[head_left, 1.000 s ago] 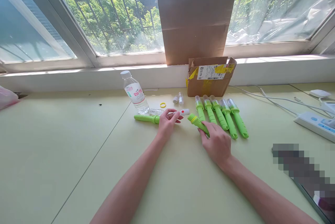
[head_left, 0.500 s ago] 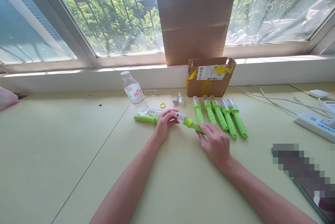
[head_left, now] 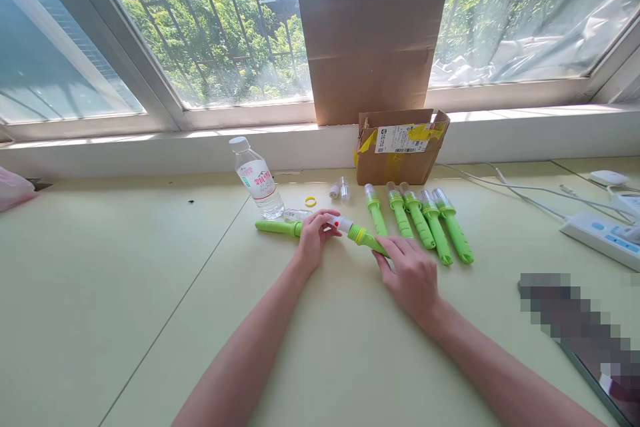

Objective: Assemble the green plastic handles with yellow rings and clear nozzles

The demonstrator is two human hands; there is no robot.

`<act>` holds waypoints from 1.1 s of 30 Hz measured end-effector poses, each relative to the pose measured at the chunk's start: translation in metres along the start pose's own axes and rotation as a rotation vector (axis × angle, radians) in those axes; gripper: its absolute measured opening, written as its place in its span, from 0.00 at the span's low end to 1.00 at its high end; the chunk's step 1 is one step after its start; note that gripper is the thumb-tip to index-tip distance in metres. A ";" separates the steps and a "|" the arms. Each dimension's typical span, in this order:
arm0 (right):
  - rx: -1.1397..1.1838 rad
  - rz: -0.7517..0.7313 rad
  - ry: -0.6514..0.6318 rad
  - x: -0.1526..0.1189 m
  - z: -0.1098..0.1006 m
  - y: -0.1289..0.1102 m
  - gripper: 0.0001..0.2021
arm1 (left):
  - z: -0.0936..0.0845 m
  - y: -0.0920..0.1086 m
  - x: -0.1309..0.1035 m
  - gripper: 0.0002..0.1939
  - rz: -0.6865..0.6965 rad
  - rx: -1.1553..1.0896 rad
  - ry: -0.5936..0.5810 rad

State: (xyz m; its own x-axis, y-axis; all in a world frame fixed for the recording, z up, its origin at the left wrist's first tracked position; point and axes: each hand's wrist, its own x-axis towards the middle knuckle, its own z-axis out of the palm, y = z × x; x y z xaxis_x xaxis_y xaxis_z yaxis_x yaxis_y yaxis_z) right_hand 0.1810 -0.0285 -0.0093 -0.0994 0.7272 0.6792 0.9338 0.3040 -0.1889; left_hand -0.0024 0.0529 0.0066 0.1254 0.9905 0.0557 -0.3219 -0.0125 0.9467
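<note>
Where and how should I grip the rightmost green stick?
Probably around the middle of its handle, coming from above and the right: it lies flat, its cap on the far end, and the next stick lies close along its left side.

Held handle [head_left: 371,242] — bright green, yellow band [head_left: 359,234]; tube [head_left: 345,223] — white, red dot [head_left: 337,224]; loose ring [head_left: 310,202] yellow; carton [head_left: 371,168] brown.

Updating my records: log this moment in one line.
left hand: red-dotted white tube; right hand: yellow-ringed green handle; alignment: end to end; nearby: labelled bottle
</note>
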 end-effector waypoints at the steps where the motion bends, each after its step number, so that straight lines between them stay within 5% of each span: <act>1: -0.001 0.002 0.001 0.000 0.000 0.000 0.10 | 0.000 0.000 0.000 0.11 0.000 0.007 0.008; 33: 0.024 -0.014 -0.046 -0.002 0.001 0.004 0.11 | 0.012 0.010 -0.009 0.15 0.000 0.357 -0.082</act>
State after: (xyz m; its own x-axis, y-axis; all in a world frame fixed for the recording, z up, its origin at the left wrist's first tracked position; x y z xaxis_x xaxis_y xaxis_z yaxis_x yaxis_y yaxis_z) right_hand 0.1841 -0.0285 -0.0122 -0.1288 0.7501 0.6487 0.9236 0.3290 -0.1971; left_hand 0.0051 0.0425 0.0191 0.2051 0.9764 0.0670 0.0240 -0.0735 0.9970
